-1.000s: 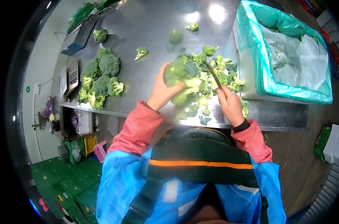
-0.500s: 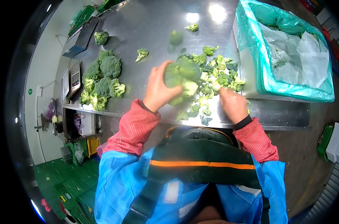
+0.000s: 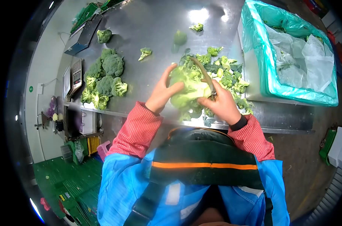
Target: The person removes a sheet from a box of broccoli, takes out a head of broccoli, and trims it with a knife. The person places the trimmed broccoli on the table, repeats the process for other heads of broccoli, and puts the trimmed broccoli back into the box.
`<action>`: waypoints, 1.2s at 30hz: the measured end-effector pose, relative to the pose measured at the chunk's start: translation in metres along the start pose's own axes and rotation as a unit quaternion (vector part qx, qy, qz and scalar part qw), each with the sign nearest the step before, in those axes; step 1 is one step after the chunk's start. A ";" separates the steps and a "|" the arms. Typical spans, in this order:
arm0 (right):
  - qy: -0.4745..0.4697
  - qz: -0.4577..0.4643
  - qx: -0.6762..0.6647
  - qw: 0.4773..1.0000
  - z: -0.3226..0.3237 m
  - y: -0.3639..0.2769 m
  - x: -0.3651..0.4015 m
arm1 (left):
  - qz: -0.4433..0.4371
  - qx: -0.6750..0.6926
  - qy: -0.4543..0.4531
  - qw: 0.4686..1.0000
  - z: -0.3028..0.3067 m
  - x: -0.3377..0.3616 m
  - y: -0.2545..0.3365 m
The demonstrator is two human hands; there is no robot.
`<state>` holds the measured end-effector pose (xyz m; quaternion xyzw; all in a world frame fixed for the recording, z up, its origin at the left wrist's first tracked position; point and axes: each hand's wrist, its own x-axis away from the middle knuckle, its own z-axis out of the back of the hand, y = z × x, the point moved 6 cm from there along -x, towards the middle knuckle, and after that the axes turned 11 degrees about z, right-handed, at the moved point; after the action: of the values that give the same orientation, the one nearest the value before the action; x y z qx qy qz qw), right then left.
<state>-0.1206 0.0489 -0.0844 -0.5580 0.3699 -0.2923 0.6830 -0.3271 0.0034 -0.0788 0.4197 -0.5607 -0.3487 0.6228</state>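
Observation:
My left hand (image 3: 162, 91) is closed around a broccoli head (image 3: 188, 84), its thumb near the cut, pale stem side. In my right hand (image 3: 222, 102) is a curved knife (image 3: 203, 71), its blade arching up over the right side of that head. My right thumb is close to the stem, though whether it touches cannot be told. Broccoli trimmings (image 3: 227, 77), a mix of leaves and stem pieces, lie beneath and to the right of both hands. The held head is slightly blurred.
Several broccoli heads (image 3: 113, 65) are heaped on the left of the metal table (image 3: 148, 22), beside a scale (image 3: 76, 71). A box lined with green plastic (image 3: 270, 84) stands at the right. Small florets (image 3: 145, 53) lie farther back.
My right hand has moved left and up from the trimmings to the broccoli head, and the curved knife now shows. The head has turned in my left hand, exposing more stem.

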 end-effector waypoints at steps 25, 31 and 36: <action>0.082 -0.347 -0.433 0.828 -0.038 0.051 0.018 | -0.223 -0.226 0.181 0.931 -0.024 0.015 -0.011; 0.025 -0.216 -0.174 0.960 0.000 0.050 0.023 | -0.136 -0.204 0.169 0.955 0.004 0.004 -0.010; -0.026 0.158 0.396 0.904 0.012 -0.005 0.033 | -0.050 -0.232 0.186 0.953 0.026 -0.001 -0.012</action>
<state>-0.0919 0.0273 -0.0839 -0.1834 0.2889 -0.2880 0.8944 -0.3530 -0.0036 -0.0899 0.3480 -0.3169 -0.4157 0.7783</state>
